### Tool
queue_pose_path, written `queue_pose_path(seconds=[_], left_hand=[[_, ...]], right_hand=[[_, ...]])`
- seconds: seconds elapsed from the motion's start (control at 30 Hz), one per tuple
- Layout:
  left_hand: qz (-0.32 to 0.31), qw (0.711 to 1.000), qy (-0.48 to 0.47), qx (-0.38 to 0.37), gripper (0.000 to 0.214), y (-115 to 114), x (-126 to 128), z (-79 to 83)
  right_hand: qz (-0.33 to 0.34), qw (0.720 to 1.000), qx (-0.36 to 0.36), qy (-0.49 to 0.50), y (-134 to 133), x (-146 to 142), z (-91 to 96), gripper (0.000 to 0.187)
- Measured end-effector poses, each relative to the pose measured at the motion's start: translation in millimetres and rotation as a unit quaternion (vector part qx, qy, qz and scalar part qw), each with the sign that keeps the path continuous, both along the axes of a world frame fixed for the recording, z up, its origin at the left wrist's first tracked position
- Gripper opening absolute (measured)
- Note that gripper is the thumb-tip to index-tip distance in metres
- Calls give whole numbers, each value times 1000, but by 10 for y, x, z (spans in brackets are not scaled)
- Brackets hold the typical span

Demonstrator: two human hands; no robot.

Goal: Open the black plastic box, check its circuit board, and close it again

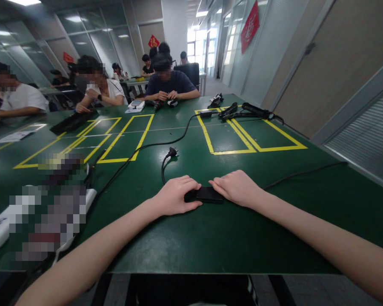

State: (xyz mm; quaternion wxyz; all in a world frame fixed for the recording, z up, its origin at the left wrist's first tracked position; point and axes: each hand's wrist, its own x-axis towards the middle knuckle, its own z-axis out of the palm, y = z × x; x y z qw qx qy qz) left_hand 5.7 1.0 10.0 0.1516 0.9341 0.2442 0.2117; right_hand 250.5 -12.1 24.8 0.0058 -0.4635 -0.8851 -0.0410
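Observation:
A black power adapter [210, 194] lies on the green table between my two hands. Around its left end are the thumb and fingers of my left hand [178, 195], closed on it. My right hand [238, 188] grips the other end with its fingers folded. A black plug [171, 153] rests beyond my left hand, its short cord [163, 168] curving back behind that hand. From behind my right wrist a thin black cable [306, 171] runs off to the right. The finger contact on the adapter's underside is hidden.
White power strips [0, 227] lie at the left, partly blurred out. A long black cable [159, 143] crosses the table to another adapter [206, 114] near black folded stands [255, 110]. Yellow tape [234, 152] marks rectangles. A co-worker [170, 83] sits across, handling small parts.

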Motion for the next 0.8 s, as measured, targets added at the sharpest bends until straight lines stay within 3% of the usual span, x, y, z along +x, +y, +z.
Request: queue_pose_path(seconds=[0.2, 0.37, 0.53, 0.8], left_hand=[[15, 1000, -8, 1, 20, -5, 21, 12], [48, 999, -4, -1, 24, 6, 29, 22], [55, 998, -4, 30, 28, 42, 23, -6], [55, 993, 31, 103, 31, 66, 23, -42]], right_hand=[[85, 988, 69, 111, 27, 122, -102, 46], [207, 967, 49, 144, 18, 208, -74, 41], [212, 967, 79, 113, 28, 213, -88, 29], [194, 969, 93, 118, 50, 212, -141, 37]])
